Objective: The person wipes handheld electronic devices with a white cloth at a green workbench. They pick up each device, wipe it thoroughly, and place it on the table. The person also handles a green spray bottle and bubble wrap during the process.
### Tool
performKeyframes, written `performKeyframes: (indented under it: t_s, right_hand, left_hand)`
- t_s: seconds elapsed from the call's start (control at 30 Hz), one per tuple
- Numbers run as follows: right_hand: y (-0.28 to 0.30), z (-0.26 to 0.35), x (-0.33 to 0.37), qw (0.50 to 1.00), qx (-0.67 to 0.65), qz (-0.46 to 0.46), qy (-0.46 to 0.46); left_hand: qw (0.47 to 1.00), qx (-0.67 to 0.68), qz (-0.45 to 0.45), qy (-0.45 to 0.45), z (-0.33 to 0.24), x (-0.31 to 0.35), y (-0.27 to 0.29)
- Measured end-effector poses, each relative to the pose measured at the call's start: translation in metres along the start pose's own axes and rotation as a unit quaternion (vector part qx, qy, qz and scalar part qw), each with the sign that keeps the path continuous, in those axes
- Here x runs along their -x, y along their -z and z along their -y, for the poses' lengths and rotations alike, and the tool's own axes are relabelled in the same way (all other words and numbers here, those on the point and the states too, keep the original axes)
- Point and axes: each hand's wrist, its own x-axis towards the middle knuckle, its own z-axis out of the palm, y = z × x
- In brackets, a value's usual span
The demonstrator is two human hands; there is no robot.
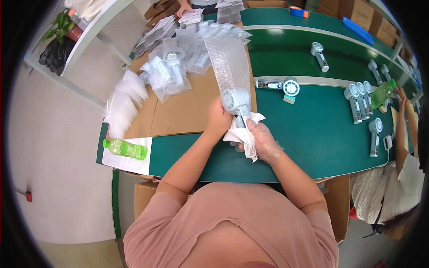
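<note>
Handheld fan, pale blue: head inside bubble-wrap bag, handle protruding toward person, above green surface, near cardboard sheet's edge. Left hand: bare, grip closed on bag beside fan head. Right hand: clear glove, grip closed on white cloth around handle. Cardboard sheet: bagged fans at far end. Surface, right: loose fans. Lower left: green bottle, lying on white sheet.

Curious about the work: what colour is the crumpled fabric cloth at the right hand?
White cloth, clearest in the head view.
</note>
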Motion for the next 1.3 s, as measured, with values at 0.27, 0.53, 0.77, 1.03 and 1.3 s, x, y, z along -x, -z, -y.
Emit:
performKeyframes:
  t_s: [0.27,0.53,0.77,1.03,1.3]
  right_hand:
    - [0.008,0.009,0.004,0.999,-0.03,-0.034,0.03]
    - [0.028,0.008,0.001,0.979,-0.067,0.189,0.038]
    - [0.002,0.022,0.013,0.865,0.475,-0.051,0.156]
    - [-0.008,0.059,0.019,0.636,0.678,-0.063,0.362]
    - [-0.045,0.078,0.072,0.758,0.525,0.124,0.366]
  left_hand:
    - [0.993,-0.017,0.018,0.118,0.008,0.02,-0.009]
    - [0.948,-0.268,0.026,-0.171,-0.043,-0.005,0.007]
    - [0.988,-0.005,0.112,0.102,-0.08,-0.008,0.022]
    - [0.963,0.073,0.17,0.194,-0.115,-0.022,0.057]
    - [0.974,0.024,0.187,0.123,-0.151,-0.01,0.074]
